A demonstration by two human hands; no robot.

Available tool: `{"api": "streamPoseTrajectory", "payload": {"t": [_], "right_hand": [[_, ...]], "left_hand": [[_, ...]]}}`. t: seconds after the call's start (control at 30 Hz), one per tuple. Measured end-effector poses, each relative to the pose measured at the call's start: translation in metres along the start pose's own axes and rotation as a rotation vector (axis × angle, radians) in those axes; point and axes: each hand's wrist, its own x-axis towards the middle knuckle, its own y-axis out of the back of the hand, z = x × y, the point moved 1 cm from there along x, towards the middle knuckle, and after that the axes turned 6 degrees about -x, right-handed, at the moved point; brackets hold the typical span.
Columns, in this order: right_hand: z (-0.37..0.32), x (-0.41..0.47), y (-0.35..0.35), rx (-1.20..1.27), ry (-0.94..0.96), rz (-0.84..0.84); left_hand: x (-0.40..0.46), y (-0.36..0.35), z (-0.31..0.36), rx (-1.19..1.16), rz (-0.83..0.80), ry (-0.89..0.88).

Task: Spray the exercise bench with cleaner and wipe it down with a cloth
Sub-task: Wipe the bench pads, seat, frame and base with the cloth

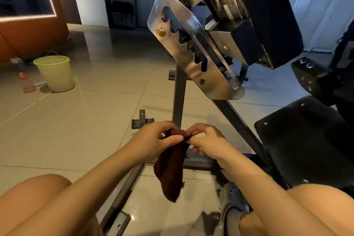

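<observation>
The fingers [173, 138] of the left hand [155, 142] and those of the right hand [207, 142] were curled and pinching the top edge of a small dark brown cloth [171, 170], the two grips almost touching each other. The cloth hung limp below them in a loose fold, its lower corner dangling free above the pale tiled floor [107, 101], which suggested something light, soft and without any stiffness of its own; it would likely bunch or slip unless gathered into a pad under the palm before wiping. Just beyond the hands rose the grey steel frame of the exercise bench [179, 99], with a shiny notched adjustment plate [191, 44] tilted above it and dark padded cushions [306, 140] to the right. Those parts looked rigid and heavy, best wiped in place rather than shifted, and the plate's slots would probably snag loose fabric. Well apart on the left stood a pale green plastic bucket [54, 73], with what seemed a small bottle [26, 82] lying beside it, too blurred to identify.
</observation>
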Motion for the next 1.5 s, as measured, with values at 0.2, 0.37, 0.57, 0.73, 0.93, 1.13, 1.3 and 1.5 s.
{"api": "streamPoseTrajectory", "payload": {"t": [0.2,0.37,0.57,0.73,0.93,1.13,1.3,1.5], "right_hand": [[-0.021,-0.008,0.012,0.135,0.123,0.046],[-0.033,-0.015,0.031,0.077,0.310,0.241],[-0.016,0.021,0.007,-0.014,0.120,0.462],[-0.043,0.073,-0.019,-0.091,0.169,0.709],[-0.075,0.135,-0.006,-0.077,0.358,0.858],[-0.066,0.184,-0.028,-0.259,0.388,1.044],[-0.010,0.210,-0.066,-0.117,0.238,1.095],[-0.012,0.216,-0.082,-0.043,0.303,1.215]], "left_hand": [[-0.006,0.027,0.031,-0.060,0.017,0.061],[-0.001,0.034,0.060,0.198,0.011,-0.014],[0.019,0.027,0.030,0.103,0.133,0.047],[0.061,0.039,-0.006,-0.154,0.284,0.091],[0.088,0.082,-0.010,0.237,0.394,-0.070],[0.117,0.114,-0.018,0.775,0.309,-0.234],[0.156,0.146,-0.029,1.313,0.286,-0.444],[0.179,0.146,-0.034,1.447,0.238,-0.489]]}}
